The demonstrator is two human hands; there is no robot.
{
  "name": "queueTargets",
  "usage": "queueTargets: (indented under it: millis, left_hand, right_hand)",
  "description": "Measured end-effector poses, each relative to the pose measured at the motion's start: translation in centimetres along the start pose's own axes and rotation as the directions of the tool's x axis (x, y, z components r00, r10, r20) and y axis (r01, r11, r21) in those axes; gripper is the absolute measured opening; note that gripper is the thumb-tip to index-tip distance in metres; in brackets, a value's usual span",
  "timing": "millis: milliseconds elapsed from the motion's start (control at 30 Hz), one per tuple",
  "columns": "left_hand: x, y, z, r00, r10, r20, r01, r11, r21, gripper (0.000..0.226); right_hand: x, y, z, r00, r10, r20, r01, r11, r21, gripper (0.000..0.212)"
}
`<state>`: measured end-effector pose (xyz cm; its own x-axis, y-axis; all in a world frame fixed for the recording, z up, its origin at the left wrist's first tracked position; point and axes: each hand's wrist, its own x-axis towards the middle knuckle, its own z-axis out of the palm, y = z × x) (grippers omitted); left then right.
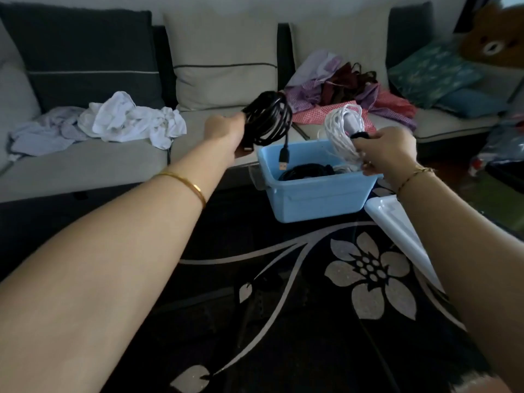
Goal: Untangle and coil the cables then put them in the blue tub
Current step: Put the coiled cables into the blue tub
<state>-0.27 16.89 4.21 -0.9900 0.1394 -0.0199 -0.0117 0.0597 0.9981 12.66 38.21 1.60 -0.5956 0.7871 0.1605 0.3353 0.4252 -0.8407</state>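
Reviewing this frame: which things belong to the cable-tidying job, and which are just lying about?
Job: black cable coil in left hand; white cable coil in right hand; blue tub; second black cable inside it.
Lying about: white clothes on sofa; purple-red fabric pile; teal cushion.

We hold both arms stretched forward, bare and well apart. Our left hand [224, 130] is a little higher than the other, and its fingers are curled round a black cable coil [269, 120]. Our right hand [388, 150] shows its back to us and grips a white cable coil [340, 129] with curled fingers.
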Motion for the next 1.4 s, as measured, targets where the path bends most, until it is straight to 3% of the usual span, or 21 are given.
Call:
queueTargets:
  millis: [200, 333, 433, 533, 600, 667, 733, 800, 900, 1000, 1100, 1400]
  left_hand:
    - [-0.2, -0.2, 6.9, 0.982, -0.114, 0.149, 0.091, 0.984, 0.153, 0.009]
    - [0.7, -2.2, 8.5, 0.973, -0.124, 0.196, 0.023, 0.891, 0.454, 0.015]
    - [0.6, -2.7, 9.0, 0.968, 0.049, 0.246, -0.221, 0.628, 0.746, 0.032]
    - [0.4, -3.8, 9.4, 0.929, 0.11, 0.353, -0.367, 0.391, 0.844, 0.04]
    - [0.2, -4.3, 9.4, 0.911, 0.164, 0.379, -0.41, 0.259, 0.874, 0.035]
    - [-0.4, -4.2, 9.3, 0.871, 0.296, 0.393, -0.468, 0.255, 0.846, 0.031]
    - [-0.9, -3.7, 9.5, 0.785, 0.379, 0.489, -0.611, 0.348, 0.711, 0.024]
    - [-1.8, -3.4, 9.6, 0.732, 0.29, 0.616, -0.675, 0.427, 0.602, 0.022]
    - [-2.6, -4.0, 9.5, 0.722, 0.063, 0.689, -0.678, 0.263, 0.687, 0.04]
    - [-2.4, -4.2, 9.0, 0.72, 0.002, 0.694, -0.684, 0.175, 0.708, 0.042]
    - [-2.3, -4.5, 8.1, 0.68, 0.044, 0.732, -0.724, 0.195, 0.662, 0.023]
    - [-3.5, -5.3, 6.8, 0.729, 0.122, 0.673, -0.68, 0.232, 0.695, 0.025]
  right_hand:
    - [3.4, 0.0, 0.6, 0.999, -0.004, -0.04, -0.005, 0.976, -0.216, 0.027]
    - [4.7, 0.0, 2.0, 0.997, -0.082, -0.005, 0.072, 0.895, -0.44, 0.027]
    - [5.0, -0.2, 3.5, 0.993, -0.098, 0.072, 0.122, 0.811, -0.572, 0.027]
    - [4.9, 0.0, 4.5, 0.987, -0.037, 0.159, 0.14, 0.694, -0.706, 0.028]
    - [4.6, 0.0, 4.1, 0.99, -0.059, 0.126, 0.132, 0.694, -0.708, 0.022]
    - [4.3, 0.2, 2.5, 0.992, -0.127, 0.018, 0.111, 0.77, -0.628, 0.018]
    - [3.1, 1.2, 0.2, 0.973, -0.17, -0.153, 0.072, 0.862, -0.502, 0.018]
    - [1.7, 3.8, -1.4, 0.959, -0.104, -0.263, -0.015, 0.909, -0.415, 0.017]
    - [-0.8, 8.9, -1.0, 0.99, 0.103, -0.098, -0.141, 0.816, -0.56, 0.019]
    - [-2.4, 11.8, 0.2, 0.978, 0.202, 0.056, -0.089, 0.641, -0.762, 0.036]
    - [-3.1, 12.0, 0.6, 0.986, 0.164, 0.019, -0.078, 0.562, -0.823, 0.038]
    - [-4.7, 11.5, 0.5, 0.998, 0.039, 0.052, 0.025, 0.511, -0.859, 0.043]
